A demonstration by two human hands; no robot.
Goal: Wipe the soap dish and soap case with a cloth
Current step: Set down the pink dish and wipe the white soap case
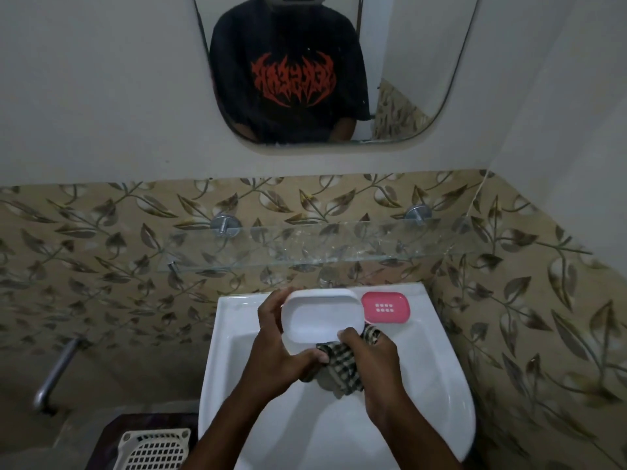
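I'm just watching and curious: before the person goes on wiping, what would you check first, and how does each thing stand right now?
1. Left hand has a firm hold on the white case: ok, fingers wrap its left edge and near corner.
2. Right hand holds the cloth: ok, bunched in the fist.
3. Cloth touches the case: ok, it meets the near right edge.
4. Case is over the sink: ok.
5. Pink dish sits safely on the sink's back ledge: ok, flat and clear of both hands.
6. Pink dish already wiped: cannot tell.
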